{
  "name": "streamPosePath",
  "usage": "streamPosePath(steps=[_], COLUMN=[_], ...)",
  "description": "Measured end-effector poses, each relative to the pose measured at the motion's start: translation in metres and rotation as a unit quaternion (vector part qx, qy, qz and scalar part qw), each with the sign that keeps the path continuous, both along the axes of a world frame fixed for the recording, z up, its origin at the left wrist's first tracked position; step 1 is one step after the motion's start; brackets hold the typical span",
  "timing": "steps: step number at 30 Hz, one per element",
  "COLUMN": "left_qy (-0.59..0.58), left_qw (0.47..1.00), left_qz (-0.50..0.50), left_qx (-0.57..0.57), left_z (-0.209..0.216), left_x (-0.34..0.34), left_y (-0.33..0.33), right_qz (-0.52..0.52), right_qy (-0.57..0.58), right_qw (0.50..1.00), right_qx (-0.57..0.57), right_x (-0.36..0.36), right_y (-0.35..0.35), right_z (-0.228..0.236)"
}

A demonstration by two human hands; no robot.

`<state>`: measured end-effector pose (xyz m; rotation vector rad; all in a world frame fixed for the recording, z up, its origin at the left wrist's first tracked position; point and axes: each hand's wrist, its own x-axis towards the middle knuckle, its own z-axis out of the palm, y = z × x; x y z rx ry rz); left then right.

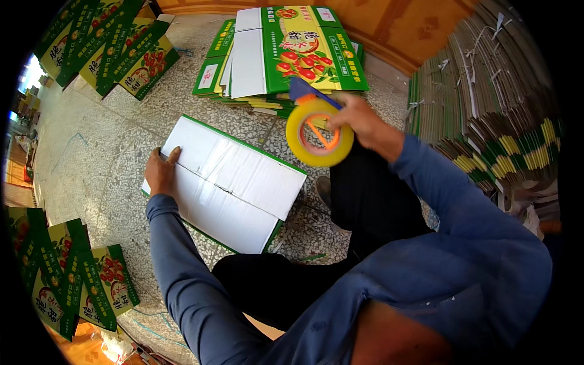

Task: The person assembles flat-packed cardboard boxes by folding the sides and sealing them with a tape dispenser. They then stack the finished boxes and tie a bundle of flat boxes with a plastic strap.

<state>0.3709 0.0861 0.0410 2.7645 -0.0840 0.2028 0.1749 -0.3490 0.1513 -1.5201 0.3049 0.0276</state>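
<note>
A cardboard box (243, 176) lies on the floor in front of me, its white closed flaps facing up and green edges along its sides. Clear tape crosses the middle of the flaps, over part of the seam between them. My left hand (161, 170) grips the box's left end, thumb on the white top and fingers at the edge. Raised above the box's far right corner, my right hand (363, 120) is closed round the handle of a tape dispenser (298, 137). The dispenser has a blue frame, an orange hub and a wide yellowish tape roll.
Flat printed green cartons (304, 48) are stacked beyond the box, by an orange-brown panel (395, 27). Tied bundles of folded cardboard (450, 85) stand at the right. Green boxes stand at the far left (106, 48) and near left (79, 274). Thin blue strands lie on the speckled floor (91, 146).
</note>
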Motion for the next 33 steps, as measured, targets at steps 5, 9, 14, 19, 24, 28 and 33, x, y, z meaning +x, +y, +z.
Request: streamPosePath(steps=[5, 9, 14, 19, 24, 28, 33], left_qy=[0.019, 0.029, 0.001, 0.056, 0.079, 0.077, 0.044], left_qw=[0.999, 0.993, 0.965, 0.936, 0.941, 0.952, 0.96], left_qz=[0.031, 0.099, 0.24, 0.34, 0.328, 0.296, 0.277], left_qx=[0.015, 0.049, 0.108, 0.072, 0.011, -0.025, -0.019], left_z=[0.001, -0.004, -0.006, 0.005, 0.014, 0.018, 0.001], left_x=[-0.003, -0.014, -0.053, -0.11, -0.168, -0.185, -0.18], left_y=[0.008, 0.022, 0.032, 0.02, 0.006, 0.011, 0.023], right_qz=[-0.103, -0.058, -0.097, -0.126, -0.056, 0.006, 0.123], right_qy=[0.068, -0.133, -0.165, -0.205, -0.23, -0.157, -0.285], right_qw=[0.992, 0.955, 0.935, 0.914, 0.916, 0.943, 0.895], right_qx=[0.037, -0.259, -0.298, -0.326, -0.324, -0.293, -0.32], right_x=[-0.064, -0.069, -0.035, 0.023, 0.077, 0.095, 0.071], right_y=[0.037, 0.052, 0.059, 0.041, 0.009, 0.009, 0.073], right_z=[-0.056, -0.067, -0.067, -0.084, -0.078, -0.046, -0.02])
